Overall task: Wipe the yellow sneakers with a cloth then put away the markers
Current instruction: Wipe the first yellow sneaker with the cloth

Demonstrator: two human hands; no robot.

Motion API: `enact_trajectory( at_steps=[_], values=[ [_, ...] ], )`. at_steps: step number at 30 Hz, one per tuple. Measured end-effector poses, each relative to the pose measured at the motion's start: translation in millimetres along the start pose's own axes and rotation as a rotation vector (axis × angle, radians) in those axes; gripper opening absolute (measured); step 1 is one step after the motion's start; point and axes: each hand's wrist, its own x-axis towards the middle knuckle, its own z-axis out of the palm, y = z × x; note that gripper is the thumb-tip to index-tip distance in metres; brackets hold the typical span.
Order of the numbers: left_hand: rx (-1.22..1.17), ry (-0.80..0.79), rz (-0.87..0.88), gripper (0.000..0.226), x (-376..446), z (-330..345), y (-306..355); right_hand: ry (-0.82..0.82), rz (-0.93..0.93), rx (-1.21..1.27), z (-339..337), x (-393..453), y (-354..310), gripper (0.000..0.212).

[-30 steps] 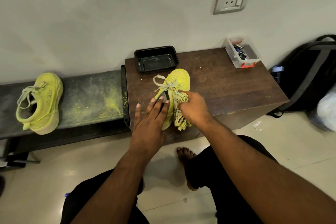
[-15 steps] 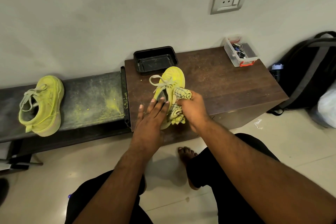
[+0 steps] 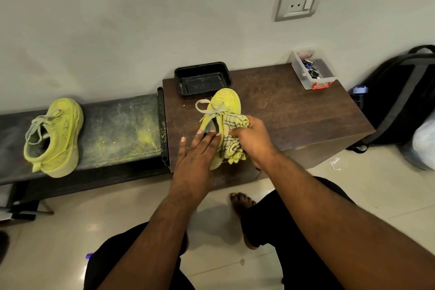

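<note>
One yellow sneaker point(image 3: 227, 101) lies on the brown wooden cabinet top point(image 3: 282, 110), toe towards the wall, laces loose. My left hand point(image 3: 195, 155) lies flat with straight fingers on its heel and opening, holding it down. My right hand point(image 3: 253, 141) grips a bunched yellow checked cloth point(image 3: 231, 139) against the sneaker's right side. A second yellow sneaker point(image 3: 56, 136) stands on the dark bench point(image 3: 117, 129) to the left. No markers are visible.
An empty black tray point(image 3: 202, 80) sits by the wall behind the sneaker. A clear plastic box point(image 3: 313, 70) with keys and clips stands at the cabinet's back right. Yellow powder dusts the bench. A black backpack point(image 3: 400, 96) leans on the right; my bare foot point(image 3: 242, 202) is on the floor.
My right hand has slid the cloth up along the sneaker's side towards the laces. The left hand has stayed pressed on the heel.
</note>
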Motion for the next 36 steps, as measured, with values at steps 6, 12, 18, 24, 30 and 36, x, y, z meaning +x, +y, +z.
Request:
enact_trajectory(
  at_steps=[6,12,18,24,30,36],
  values=[
    [0.006,0.007,0.005,0.091,0.4,1.4,-3.0,-0.073,-0.121,-0.479,-14.6,-1.4,12.8,0.038],
    [0.005,0.012,-0.007,0.089,0.4,0.4,-1.8,-0.130,-0.326,-0.850,-49.7,11.6,12.5,0.057],
    [0.009,0.015,0.005,0.090,-0.1,1.9,-3.4,-0.305,-0.720,-1.422,-63.0,21.7,-15.4,0.062],
    [0.009,0.021,0.007,0.091,1.2,3.6,-2.9,-0.242,-1.012,-1.649,-55.1,15.9,1.1,0.052],
    [-0.009,0.016,0.018,0.090,1.0,3.0,-3.2,-0.263,-1.041,-1.690,-52.9,19.9,8.3,0.052],
    [-0.015,0.024,0.021,0.091,-0.1,4.9,-4.9,-0.363,-0.958,-1.720,-47.1,22.4,4.6,0.055]
  ],
)
